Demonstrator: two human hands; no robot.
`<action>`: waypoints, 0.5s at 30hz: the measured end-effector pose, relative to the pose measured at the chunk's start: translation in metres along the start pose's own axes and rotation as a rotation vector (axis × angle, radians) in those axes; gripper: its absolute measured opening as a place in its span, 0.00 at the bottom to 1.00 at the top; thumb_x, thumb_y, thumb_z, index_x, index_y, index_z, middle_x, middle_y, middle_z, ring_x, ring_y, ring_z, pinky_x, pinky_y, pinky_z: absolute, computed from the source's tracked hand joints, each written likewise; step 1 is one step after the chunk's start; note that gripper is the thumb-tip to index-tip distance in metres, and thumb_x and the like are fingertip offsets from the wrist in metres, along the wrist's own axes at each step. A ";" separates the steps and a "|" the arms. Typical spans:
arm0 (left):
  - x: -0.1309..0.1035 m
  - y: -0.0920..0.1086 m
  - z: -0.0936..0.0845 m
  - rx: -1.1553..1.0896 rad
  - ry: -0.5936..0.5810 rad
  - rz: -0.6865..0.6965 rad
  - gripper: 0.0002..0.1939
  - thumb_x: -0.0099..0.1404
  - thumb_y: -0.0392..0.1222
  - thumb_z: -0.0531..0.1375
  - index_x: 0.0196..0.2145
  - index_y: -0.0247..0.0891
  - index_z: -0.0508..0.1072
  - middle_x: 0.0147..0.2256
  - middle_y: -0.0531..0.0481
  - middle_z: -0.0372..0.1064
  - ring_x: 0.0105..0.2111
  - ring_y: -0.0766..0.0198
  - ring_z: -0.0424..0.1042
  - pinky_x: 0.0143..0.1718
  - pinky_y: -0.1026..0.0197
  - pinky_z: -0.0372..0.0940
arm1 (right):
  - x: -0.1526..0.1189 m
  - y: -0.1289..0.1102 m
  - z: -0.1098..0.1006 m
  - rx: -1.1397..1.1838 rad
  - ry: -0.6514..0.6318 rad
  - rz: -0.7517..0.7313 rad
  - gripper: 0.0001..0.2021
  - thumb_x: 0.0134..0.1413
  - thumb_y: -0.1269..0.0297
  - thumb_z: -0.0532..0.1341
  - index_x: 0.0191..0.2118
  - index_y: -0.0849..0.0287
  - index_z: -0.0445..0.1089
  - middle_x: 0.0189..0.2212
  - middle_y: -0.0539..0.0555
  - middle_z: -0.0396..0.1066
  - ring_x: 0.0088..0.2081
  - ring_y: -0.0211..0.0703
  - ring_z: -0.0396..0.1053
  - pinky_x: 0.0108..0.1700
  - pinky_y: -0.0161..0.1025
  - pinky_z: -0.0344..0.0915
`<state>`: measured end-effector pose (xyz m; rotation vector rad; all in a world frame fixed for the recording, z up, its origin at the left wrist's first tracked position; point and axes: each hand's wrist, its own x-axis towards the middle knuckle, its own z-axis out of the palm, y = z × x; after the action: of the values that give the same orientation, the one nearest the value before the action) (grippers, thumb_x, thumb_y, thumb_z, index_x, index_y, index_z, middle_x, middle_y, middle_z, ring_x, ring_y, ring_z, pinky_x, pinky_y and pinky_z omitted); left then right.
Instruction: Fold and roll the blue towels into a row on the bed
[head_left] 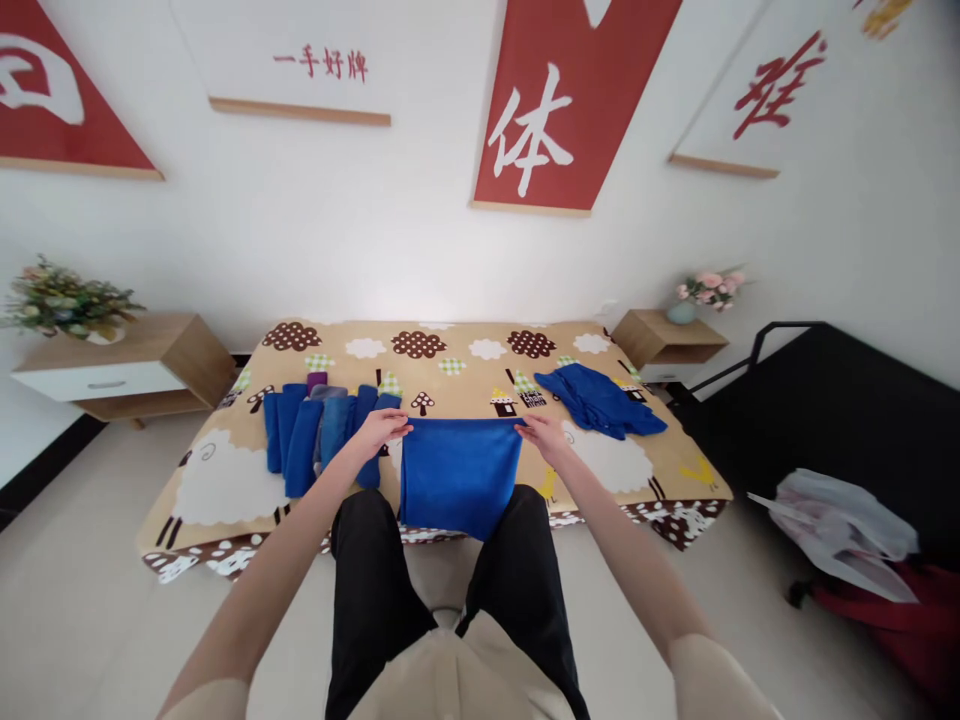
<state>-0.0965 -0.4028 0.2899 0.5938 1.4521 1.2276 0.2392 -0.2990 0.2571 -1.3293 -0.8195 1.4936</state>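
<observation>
A folded blue cloth (461,472) hangs stretched between my two hands, its lower part reaching down between my knees. My left hand (384,430) pinches its upper left corner. At the upper right corner, my right hand (541,436) is closed on the same cloth. Left of it on the bed lie several rolled blue cloths (302,447) side by side, with a grey roll (330,393) and a bit of purple cloth (316,380) among them. A loose, crumpled blue cloth (600,400) lies on the bed to the right.
The low bed (450,345) has a tan, sheep-patterned cover. Nightstands with flowers stand at its left (112,365) and right (660,340) ends. On the far right, a plastic bag (840,525) lies by a black folding frame (840,400) and a red bag (900,620).
</observation>
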 end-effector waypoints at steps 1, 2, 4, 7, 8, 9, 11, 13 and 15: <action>0.011 0.005 0.008 0.015 0.029 0.025 0.10 0.51 0.27 0.71 0.29 0.31 0.75 0.28 0.45 0.75 0.29 0.62 0.78 0.37 0.62 0.73 | 0.010 -0.004 0.006 0.002 0.022 -0.034 0.09 0.44 0.70 0.73 0.24 0.60 0.72 0.21 0.52 0.73 0.26 0.40 0.75 0.32 0.37 0.74; 0.021 0.013 0.015 0.030 0.052 0.059 0.10 0.52 0.27 0.71 0.29 0.31 0.74 0.27 0.45 0.74 0.28 0.63 0.77 0.36 0.62 0.73 | 0.020 -0.009 0.012 0.008 0.037 -0.070 0.09 0.45 0.69 0.73 0.25 0.60 0.71 0.21 0.51 0.73 0.25 0.39 0.74 0.32 0.37 0.73; 0.038 0.032 0.028 0.049 0.080 0.128 0.10 0.52 0.28 0.71 0.30 0.31 0.73 0.26 0.47 0.73 0.27 0.66 0.76 0.36 0.64 0.72 | 0.037 -0.022 0.020 0.035 0.050 -0.160 0.09 0.45 0.66 0.73 0.27 0.60 0.72 0.22 0.50 0.73 0.25 0.38 0.73 0.33 0.37 0.72; 0.051 0.060 0.040 0.037 0.070 0.301 0.17 0.54 0.34 0.71 0.42 0.35 0.74 0.30 0.50 0.74 0.30 0.67 0.76 0.39 0.65 0.72 | 0.057 -0.041 0.021 0.103 0.013 -0.344 0.15 0.38 0.60 0.75 0.30 0.61 0.72 0.24 0.49 0.74 0.26 0.36 0.72 0.36 0.36 0.70; 0.053 0.066 0.042 0.031 0.061 0.381 0.21 0.56 0.38 0.71 0.47 0.37 0.73 0.31 0.51 0.75 0.32 0.66 0.77 0.41 0.64 0.72 | 0.061 -0.044 0.020 0.126 -0.003 -0.411 0.17 0.37 0.57 0.76 0.30 0.61 0.72 0.24 0.49 0.74 0.27 0.36 0.71 0.37 0.36 0.70; 0.055 0.069 0.043 0.032 0.054 0.460 0.25 0.56 0.42 0.71 0.51 0.40 0.72 0.33 0.51 0.75 0.34 0.65 0.77 0.43 0.63 0.72 | 0.064 -0.046 0.017 0.147 -0.013 -0.467 0.19 0.36 0.55 0.76 0.30 0.60 0.71 0.25 0.48 0.73 0.28 0.36 0.71 0.37 0.35 0.69; 0.057 0.067 0.043 0.060 0.046 0.564 0.30 0.58 0.48 0.69 0.56 0.43 0.69 0.34 0.51 0.76 0.37 0.62 0.78 0.45 0.61 0.72 | 0.069 -0.040 0.011 0.173 -0.016 -0.527 0.21 0.35 0.52 0.75 0.28 0.59 0.68 0.25 0.47 0.71 0.29 0.36 0.70 0.38 0.36 0.68; 0.061 0.051 0.039 0.121 0.042 0.569 0.31 0.57 0.51 0.68 0.57 0.45 0.70 0.35 0.51 0.77 0.38 0.60 0.78 0.47 0.59 0.71 | 0.072 -0.022 0.004 0.165 -0.010 -0.531 0.22 0.36 0.52 0.75 0.27 0.57 0.65 0.24 0.45 0.69 0.29 0.36 0.68 0.39 0.36 0.67; 0.069 0.021 0.033 0.191 0.042 0.530 0.29 0.56 0.51 0.69 0.55 0.45 0.72 0.36 0.50 0.77 0.39 0.58 0.78 0.47 0.59 0.71 | 0.074 0.007 -0.002 0.119 -0.001 -0.481 0.21 0.37 0.52 0.75 0.27 0.56 0.64 0.23 0.44 0.68 0.29 0.36 0.67 0.39 0.37 0.66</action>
<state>-0.0911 -0.3243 0.2852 1.1416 1.5070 1.5185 0.2422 -0.2319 0.2246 -0.9567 -0.9557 1.1412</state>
